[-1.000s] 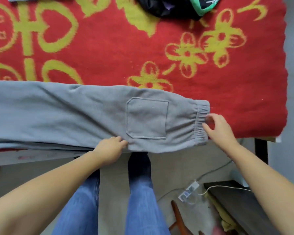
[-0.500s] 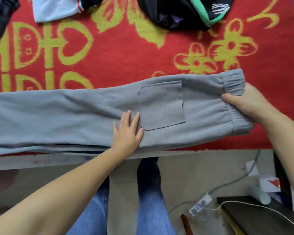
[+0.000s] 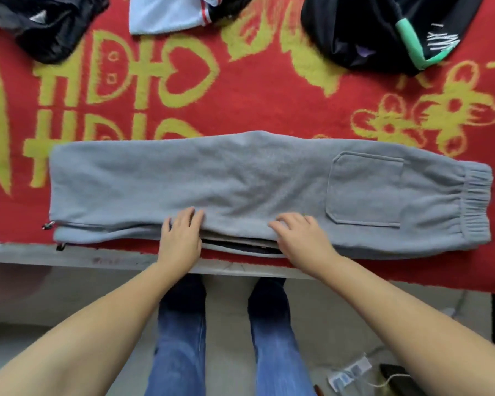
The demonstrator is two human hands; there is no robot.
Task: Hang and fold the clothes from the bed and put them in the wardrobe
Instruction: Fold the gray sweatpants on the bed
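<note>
1. Nearest to us, our left hand (image 3: 180, 238) and right hand (image 3: 300, 238) both rest on the near edge of the grey sweatpants (image 3: 240, 184), fingers spread and nearly flat; each grip is loose, pressing down on the cloth and curled round nothing.

2. Between the two hands the near edge gapes a little, and we see stacked layers with a dark lining showing; we judge the pants are already doubled leg on leg.

3. Beyond our fingertips the pants lie lengthwise along the near side of the bed (image 3: 269, 104), on its red and yellow blanket.

4. Out past the right hand sit the patch pocket (image 3: 365, 190) and then the elastic waistband (image 3: 477, 207); out past the left hand are the cuffs, with a small zip pull (image 3: 48, 225) at the corner.

5. We judge the fleece to be soft, thick and fairly light, neither slippery nor fragile; it will sag if lifted from the middle.

6. For a further fold we would take hold at the waistband or the cuffs, pinching all layers together so they do not slide apart.

7. Farthest from our hands, a black garment (image 3: 49, 27), a pale shirt (image 3: 166, 15) and a black piece with green trim (image 3: 383, 32) wait.
</note>
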